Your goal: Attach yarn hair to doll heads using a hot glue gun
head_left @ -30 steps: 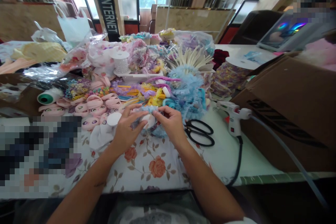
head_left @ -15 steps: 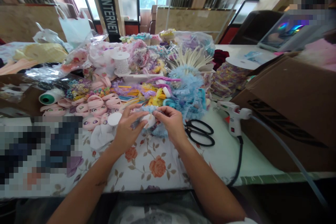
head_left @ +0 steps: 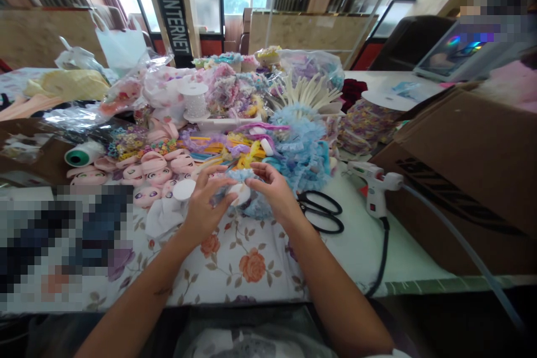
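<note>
Gripping a white piece (head_left: 240, 194) with blue frill (head_left: 240, 175) left of the black scissors (head_left: 323, 212) is the left hand (head_left: 205, 201); the right hand (head_left: 274, 191), closer to them, is at the frill, whether clamped I can't tell.

blue ruffled trim (head_left: 242, 174): frilly cloth, matt | white disc (head_left: 240, 196): smooth, material unclear | hot glue gun (head_left: 373, 189): smooth hard plastic | scissors handles (head_left: 339, 225): smooth plastic | carton (head_left: 457, 179): matt cardboard | floral tablecloth (head_left: 252, 266): matt printed cloth | clear bag (head_left: 75, 116): glossy crinkled plastic film | doll heads (head_left: 159, 175): smooth, material unclear
</note>
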Available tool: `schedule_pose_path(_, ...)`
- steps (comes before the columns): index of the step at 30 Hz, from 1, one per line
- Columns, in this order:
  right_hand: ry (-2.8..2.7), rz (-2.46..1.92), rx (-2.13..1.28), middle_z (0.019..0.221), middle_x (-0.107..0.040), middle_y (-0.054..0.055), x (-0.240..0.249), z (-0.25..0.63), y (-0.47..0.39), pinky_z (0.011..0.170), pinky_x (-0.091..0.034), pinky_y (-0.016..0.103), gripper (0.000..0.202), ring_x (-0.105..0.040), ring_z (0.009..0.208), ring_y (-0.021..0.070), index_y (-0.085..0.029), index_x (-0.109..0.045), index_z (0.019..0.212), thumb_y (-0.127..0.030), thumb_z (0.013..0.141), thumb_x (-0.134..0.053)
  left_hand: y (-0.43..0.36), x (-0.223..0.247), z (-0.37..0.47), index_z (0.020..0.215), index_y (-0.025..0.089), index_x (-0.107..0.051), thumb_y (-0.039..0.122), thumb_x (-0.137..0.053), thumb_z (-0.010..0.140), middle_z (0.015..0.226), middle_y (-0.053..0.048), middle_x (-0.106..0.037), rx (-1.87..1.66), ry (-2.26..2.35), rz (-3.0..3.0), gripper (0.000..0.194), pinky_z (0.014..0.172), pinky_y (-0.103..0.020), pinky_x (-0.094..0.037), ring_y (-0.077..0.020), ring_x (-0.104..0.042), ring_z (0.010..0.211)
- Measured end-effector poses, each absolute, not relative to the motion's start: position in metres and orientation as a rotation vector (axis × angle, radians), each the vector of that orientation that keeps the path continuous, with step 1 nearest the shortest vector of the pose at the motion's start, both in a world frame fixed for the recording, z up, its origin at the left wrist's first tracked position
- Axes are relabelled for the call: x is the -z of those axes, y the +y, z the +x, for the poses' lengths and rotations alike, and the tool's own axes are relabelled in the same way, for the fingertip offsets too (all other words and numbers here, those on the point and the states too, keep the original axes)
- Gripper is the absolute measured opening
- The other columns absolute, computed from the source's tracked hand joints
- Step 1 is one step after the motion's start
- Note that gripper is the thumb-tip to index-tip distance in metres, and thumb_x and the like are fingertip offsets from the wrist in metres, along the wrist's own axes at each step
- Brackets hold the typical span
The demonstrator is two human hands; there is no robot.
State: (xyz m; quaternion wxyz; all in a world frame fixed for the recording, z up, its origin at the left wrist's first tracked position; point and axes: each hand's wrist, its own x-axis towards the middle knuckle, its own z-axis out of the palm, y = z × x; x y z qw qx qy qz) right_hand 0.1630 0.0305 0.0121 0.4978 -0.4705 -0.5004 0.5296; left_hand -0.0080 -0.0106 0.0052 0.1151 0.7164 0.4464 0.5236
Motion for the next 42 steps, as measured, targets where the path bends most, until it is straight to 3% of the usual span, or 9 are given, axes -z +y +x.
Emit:
schedule_pose_path(4, -1.134, -1.008, -1.607, 0.075, -0.066, 0.000, -0.014, 0.161, 0.028, 0.062, -0.046, 0.025, 0.023, -0.058, 0.066, 0.0146, -0.018, -0.068, 0.082, -0.035, 0.066, -0.072, -0.009, -0.001, -0.007, 0.106, 0.024, -0.055, 0.030, -0.070, 0.078, 0.121, -0.009, -0.054, -1.598, 1.260, 1.912, 0.032, 0.094, -0.041, -0.046, -0.0245, -0.052, 0.118)
schedule_pose_path(11, -1.080, -0.916, -1.640, 0.067, -0.061, -0.005, -0.015, 0.160, 0.026, 0.056, -0.042, 0.021, 0.018, -0.052, 0.055, 0.0092, -0.018, -0.063, 0.076, -0.028, 0.066, -0.073, -0.006, 0.004, -0.007, 0.114, 0.024, -0.052, 0.032, -0.072, 0.074, 0.122, -0.010, -0.053, -1.559, 1.242, 1.760, 0.045, 0.085, -0.033, -0.049, -0.0245, -0.051, 0.118)
schedule_pose_path(15, -1.087, -0.965, -1.515, 0.075, -0.061, -0.006, -0.013, 0.157, 0.025, 0.058, -0.044, 0.023, 0.035, -0.056, 0.061, 0.0114, -0.023, -0.052, 0.091, -0.029, 0.065, -0.074, -0.005, 0.006, -0.007, 0.111, 0.024, -0.054, 0.031, -0.071, 0.075, 0.122, -0.010, -0.053, -1.556, 1.224, 1.736, 0.040, 0.087, -0.033, -0.048, -0.0246, -0.050, 0.119)
schedule_pose_path(17, -1.153, -0.955, -1.335, 0.085, -0.062, -0.004, -0.014, 0.155, 0.024, 0.064, -0.047, 0.024, 0.042, -0.060, 0.074, 0.0146, -0.026, -0.046, 0.095, -0.028, 0.065, -0.074, -0.004, 0.007, -0.007, 0.109, 0.024, -0.055, 0.031, -0.071, 0.075, 0.122, -0.010, -0.053, -1.570, 1.226, 1.722, 0.039, 0.090, -0.035, -0.047, -0.0248, -0.050, 0.120)
schedule_pose_path(20, -1.357, -0.957, -1.098, 0.103, -0.065, 0.003, -0.016, 0.154, 0.022, 0.073, -0.047, 0.028, 0.027, -0.061, 0.094, 0.0189, -0.026, -0.048, 0.092, -0.028, 0.073, -0.068, -0.002, 0.008, -0.008, 0.109, 0.023, -0.054, 0.032, -0.072, 0.074, 0.120, -0.010, -0.055, -1.597, 1.234, 1.719, 0.039, 0.094, -0.038, -0.045, -0.0249, -0.050, 0.120)
schedule_pose_path(23, -1.530, -0.987, -0.955, 0.109, -0.065, 0.006, -0.018, 0.155, 0.019, 0.081, -0.047, 0.033, 0.006, -0.061, 0.101, 0.0218, -0.023, -0.057, 0.084, -0.028, 0.082, -0.059, -0.002, 0.007, -0.007, 0.107, 0.024, -0.055, 0.033, -0.072, 0.074, 0.118, -0.009, -0.055, -1.601, 1.252, 1.721, 0.038, 0.092, -0.036, -0.047, -0.0245, -0.050, 0.120)
schedule_pose_path(27, -1.627, -0.950, -0.797, 0.109, -0.066, 0.007, -0.019, 0.156, 0.017, 0.094, -0.043, 0.037, 0.007, -0.059, 0.110, 0.0228, -0.023, -0.063, 0.086, -0.025, 0.085, -0.056, -0.005, 0.003, -0.006, 0.107, 0.025, -0.054, 0.034, -0.071, 0.075, 0.116, -0.007, -0.054, -1.614, 1.266, 1.675, 0.037, 0.087, -0.032, -0.050, -0.0237, -0.050, 0.120)
schedule_pose_path(35, -1.771, -0.879, -0.812, 0.115, -0.064, 0.005, -0.015, 0.156, 0.015, 0.097, -0.041, 0.034, 0.025, -0.057, 0.111, 0.0210, -0.025, -0.059, 0.110, -0.027, 0.085, -0.061, -0.005, -0.002, -0.005, 0.111, 0.023, -0.052, 0.033, -0.073, 0.073, 0.122, -0.008, -0.055, -1.672, 1.213, 1.436, 0.045, 0.090, -0.034, -0.050, -0.0221, -0.058, 0.110)
schedule_pose_path(42, -1.775, -0.896, -0.857, 0.111, -0.064, 0.004, -0.015, 0.158, 0.016, 0.091, -0.045, 0.033, 0.023, -0.059, 0.104, 0.0214, -0.025, -0.059, 0.107, -0.033, 0.086, -0.060, -0.006, -0.004, -0.006, 0.115, 0.024, -0.051, 0.032, -0.072, 0.073, 0.119, -0.007, -0.056, -1.652, 1.219, 1.473, 0.048, 0.088, -0.033, -0.052, -0.0203, -0.060, 0.105)
